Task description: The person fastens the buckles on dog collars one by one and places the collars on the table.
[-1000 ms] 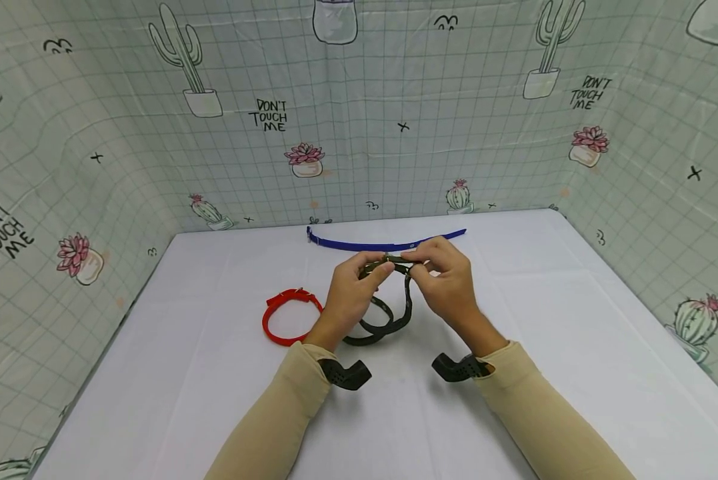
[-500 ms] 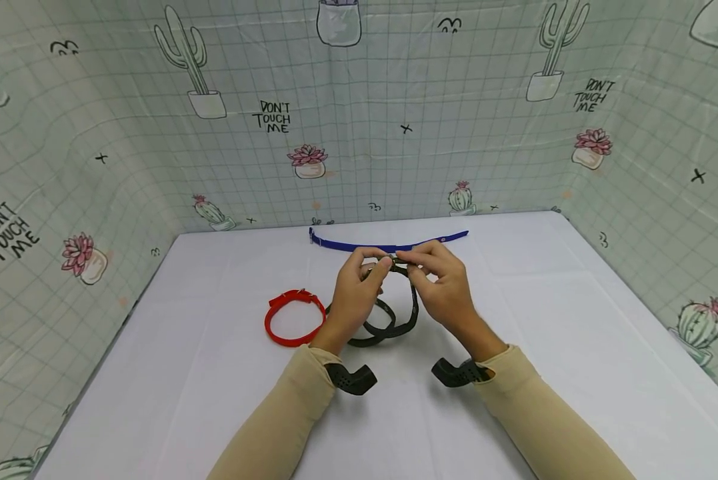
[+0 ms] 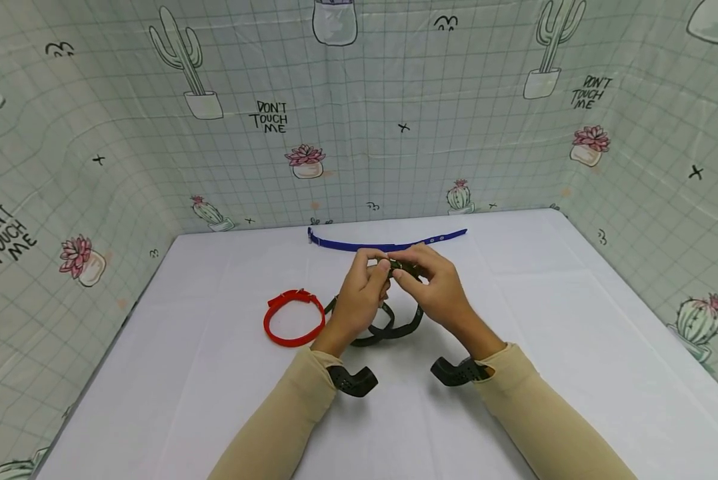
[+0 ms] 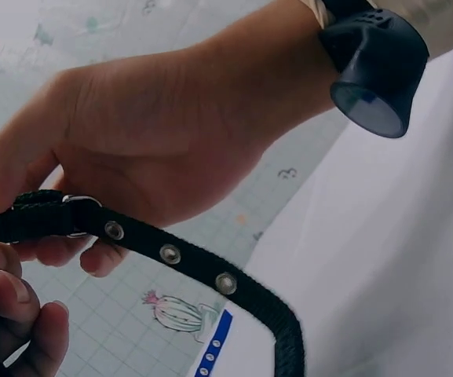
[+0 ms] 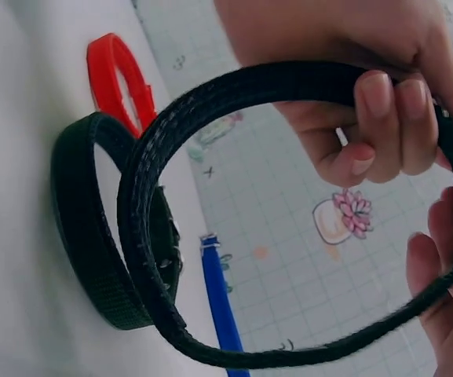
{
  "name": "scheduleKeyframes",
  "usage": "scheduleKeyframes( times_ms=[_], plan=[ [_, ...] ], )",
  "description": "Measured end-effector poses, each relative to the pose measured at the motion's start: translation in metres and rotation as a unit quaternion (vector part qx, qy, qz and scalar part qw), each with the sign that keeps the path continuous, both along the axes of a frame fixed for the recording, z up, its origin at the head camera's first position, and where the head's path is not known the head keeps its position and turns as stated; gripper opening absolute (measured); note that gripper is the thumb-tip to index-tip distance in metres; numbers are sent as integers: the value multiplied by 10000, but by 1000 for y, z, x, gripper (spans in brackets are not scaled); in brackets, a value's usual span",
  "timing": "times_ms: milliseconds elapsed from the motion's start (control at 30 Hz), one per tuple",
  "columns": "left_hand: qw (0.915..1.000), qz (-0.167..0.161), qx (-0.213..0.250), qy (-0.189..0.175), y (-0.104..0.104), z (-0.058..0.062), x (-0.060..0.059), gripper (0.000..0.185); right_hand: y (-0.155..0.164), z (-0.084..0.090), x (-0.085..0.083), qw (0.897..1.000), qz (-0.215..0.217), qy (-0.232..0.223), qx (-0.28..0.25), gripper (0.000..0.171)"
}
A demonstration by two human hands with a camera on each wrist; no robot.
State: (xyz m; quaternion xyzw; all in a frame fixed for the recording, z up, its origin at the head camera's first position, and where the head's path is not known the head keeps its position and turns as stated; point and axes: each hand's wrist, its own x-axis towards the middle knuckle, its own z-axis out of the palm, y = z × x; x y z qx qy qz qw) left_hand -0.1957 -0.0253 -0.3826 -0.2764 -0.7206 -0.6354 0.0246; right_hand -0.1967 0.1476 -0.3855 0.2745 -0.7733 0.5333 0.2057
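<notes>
Both hands hold a dark pet collar [image 4: 202,269] close in front of the body. In the head view, my left hand [image 3: 357,293] pinches it near the metal fitting, thumb and index finger together. My right hand [image 3: 439,287] pinches the band just beside, so the fingertips nearly meet. Its band makes a large loop in the right wrist view, hanging below the hands. Metal eyelets [image 4: 170,254] run along the strap beside a metal ring [image 4: 83,207] in the left wrist view. Fingers hide much of the fitting.
A second dark collar [image 5: 83,228], closed in a loop, stands on the white table [image 3: 215,373] behind the held one. Left of it lies a closed red collar [image 3: 271,331]. A blue collar [image 3: 359,247] stretches out flat towards the back. Patterned cloth walls surround the table.
My right hand has shifted left and its fingers have closed in on the left hand's fingertips. The held strap has bunched between them. The red and blue collars stay in place.
</notes>
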Motion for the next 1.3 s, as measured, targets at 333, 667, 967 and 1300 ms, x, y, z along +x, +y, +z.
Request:
scheduleKeyframes(
  times_ms=[333,667,967,1300],
  plan=[
    [9988,255,322,264,0,0,-2,25,3,5,2,9950,420,-764,-488,20],
    [9941,386,862,536,-3,-3,-3,28,4,3,0,9940,425,-836,-568,20],
    [9916,422,1153,416,-5,-3,-4,34,3,1,-1,9937,407,-833,-632,19],
    [9884,136,1509,-132,3,-5,0,38,0,1,0,9852,260,-1198,-1194,17]
  ],
)
